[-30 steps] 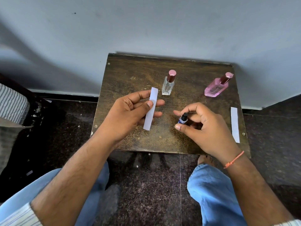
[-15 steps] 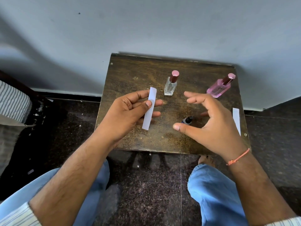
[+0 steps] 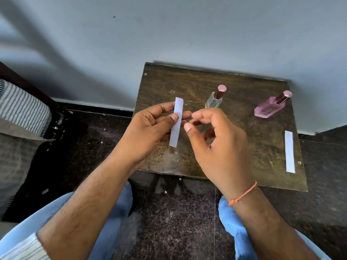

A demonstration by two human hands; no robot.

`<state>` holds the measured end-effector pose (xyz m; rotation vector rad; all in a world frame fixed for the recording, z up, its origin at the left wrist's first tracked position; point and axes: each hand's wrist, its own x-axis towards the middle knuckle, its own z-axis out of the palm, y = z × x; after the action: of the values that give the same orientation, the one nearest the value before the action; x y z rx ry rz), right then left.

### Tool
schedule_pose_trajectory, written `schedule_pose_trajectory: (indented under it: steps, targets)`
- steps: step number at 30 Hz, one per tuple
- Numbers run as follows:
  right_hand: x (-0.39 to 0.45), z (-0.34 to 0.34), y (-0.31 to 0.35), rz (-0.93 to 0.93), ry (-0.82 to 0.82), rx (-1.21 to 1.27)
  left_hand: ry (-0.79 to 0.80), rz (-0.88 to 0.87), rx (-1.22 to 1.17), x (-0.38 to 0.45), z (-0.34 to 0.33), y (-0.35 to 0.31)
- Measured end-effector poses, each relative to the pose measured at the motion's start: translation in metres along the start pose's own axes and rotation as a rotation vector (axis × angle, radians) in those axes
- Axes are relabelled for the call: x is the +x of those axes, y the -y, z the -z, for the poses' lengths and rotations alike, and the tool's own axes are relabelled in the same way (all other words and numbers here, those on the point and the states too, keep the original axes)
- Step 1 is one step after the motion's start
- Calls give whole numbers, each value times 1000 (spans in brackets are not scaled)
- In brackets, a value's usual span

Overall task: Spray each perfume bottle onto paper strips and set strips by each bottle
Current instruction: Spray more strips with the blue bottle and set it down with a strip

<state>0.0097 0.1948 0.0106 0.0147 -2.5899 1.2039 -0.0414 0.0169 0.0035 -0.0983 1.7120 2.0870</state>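
Right hand now beside paper strip in left-hand fingers, its own fingers apart, above dark wooden table.

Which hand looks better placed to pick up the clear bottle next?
The right hand, probably. It is empty, fingers loosely curled, close in front of the clear perfume bottle. The left hand is busy pinching a paper strip.
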Motion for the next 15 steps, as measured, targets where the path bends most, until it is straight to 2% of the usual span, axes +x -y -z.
schedule_pose_trajectory:
  steps: [5, 12, 15]
  targets:
    - [3, -15, 7, -341, 99, 355, 0, -4, -48, -2, 5, -1]
    - [9, -33, 6, -438, 110, 489, -34, -33, 23, -2, 8, 0]
    - [15, -34, 0, -456, 67, 455, -100, -49, 244, 0, 14, 2]
